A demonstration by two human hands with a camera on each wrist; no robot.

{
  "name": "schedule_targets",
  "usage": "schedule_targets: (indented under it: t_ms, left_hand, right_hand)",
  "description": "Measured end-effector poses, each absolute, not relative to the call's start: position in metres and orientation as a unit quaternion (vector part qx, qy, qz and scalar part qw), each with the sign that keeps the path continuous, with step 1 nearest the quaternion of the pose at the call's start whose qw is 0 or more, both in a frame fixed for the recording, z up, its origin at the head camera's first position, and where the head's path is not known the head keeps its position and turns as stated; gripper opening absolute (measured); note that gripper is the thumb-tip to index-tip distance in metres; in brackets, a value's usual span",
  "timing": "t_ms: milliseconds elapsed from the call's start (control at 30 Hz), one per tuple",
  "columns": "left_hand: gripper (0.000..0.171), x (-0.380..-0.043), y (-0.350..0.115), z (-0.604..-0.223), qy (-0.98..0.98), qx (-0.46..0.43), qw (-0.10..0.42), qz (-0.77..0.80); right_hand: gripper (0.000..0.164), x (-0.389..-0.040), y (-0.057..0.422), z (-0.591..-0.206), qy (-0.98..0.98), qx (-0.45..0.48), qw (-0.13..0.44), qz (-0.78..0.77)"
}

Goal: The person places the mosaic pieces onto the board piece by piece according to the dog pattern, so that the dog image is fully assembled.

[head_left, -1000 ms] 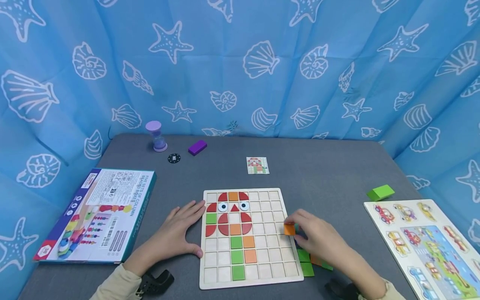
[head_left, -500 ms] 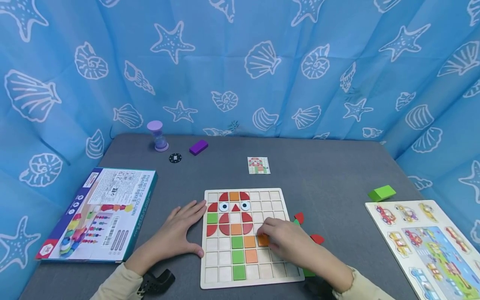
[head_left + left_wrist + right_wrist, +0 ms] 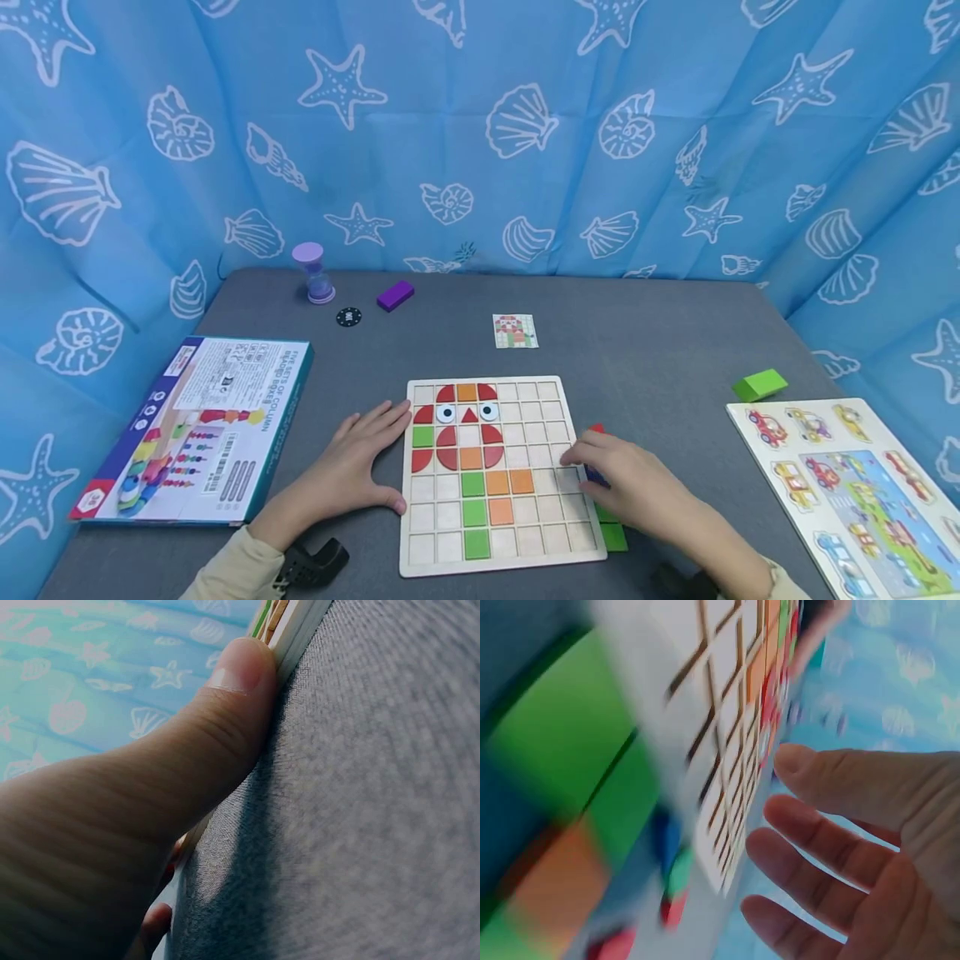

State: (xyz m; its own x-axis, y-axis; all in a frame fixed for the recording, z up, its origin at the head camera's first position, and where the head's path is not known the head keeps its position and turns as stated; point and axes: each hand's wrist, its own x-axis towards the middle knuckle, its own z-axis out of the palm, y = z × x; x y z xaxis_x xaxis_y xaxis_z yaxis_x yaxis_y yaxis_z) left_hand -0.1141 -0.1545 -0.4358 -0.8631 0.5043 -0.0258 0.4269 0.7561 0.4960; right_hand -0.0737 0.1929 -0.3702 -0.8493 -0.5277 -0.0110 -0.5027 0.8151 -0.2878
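Note:
A wooden grid board (image 3: 452, 563) lies in front of me, with red, green and orange tiles and two eye pieces set in its cells. An orange tile (image 3: 521, 481) sits in a cell right of another orange one. My left hand (image 3: 348, 462) rests at the board's left edge, its fingers spread; the left wrist view has its thumb (image 3: 232, 697) against the rim. Over the board's right edge hovers my right hand (image 3: 626, 475), holding nothing, fingers loosely bent and apart in the right wrist view. Beneath it are loose green tiles (image 3: 615, 538), partly hidden.
A picture card (image 3: 515, 331) lies behind the board. At left are a toy box (image 3: 198, 429), a sand timer (image 3: 313, 273), a black disc (image 3: 348, 317) and a purple block (image 3: 395, 295). At right stand a green block (image 3: 761, 385) and a vehicle puzzle (image 3: 757, 433).
My right hand carried an orange tile left onto the board, let it go in a cell, then moved back right over the loose tiles. The left hand stayed put.

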Motion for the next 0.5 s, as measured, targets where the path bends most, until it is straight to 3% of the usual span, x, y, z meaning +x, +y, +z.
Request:
schedule_targets:
  t_ms: [333,500]
  left_hand:
    - [0.116,-0.115,-0.156,-0.438,0.93,0.259,0.067,0.251]
    - [0.116,-0.115,-0.156,-0.439,0.931,0.26,0.067,0.247]
  right_hand:
    - [0.024,-0.045,0.244,-0.375,0.979,-0.147,0.115,-0.081]
    - [0.027,-0.04,0.244,-0.385,0.984,-0.128,0.108,-0.064]
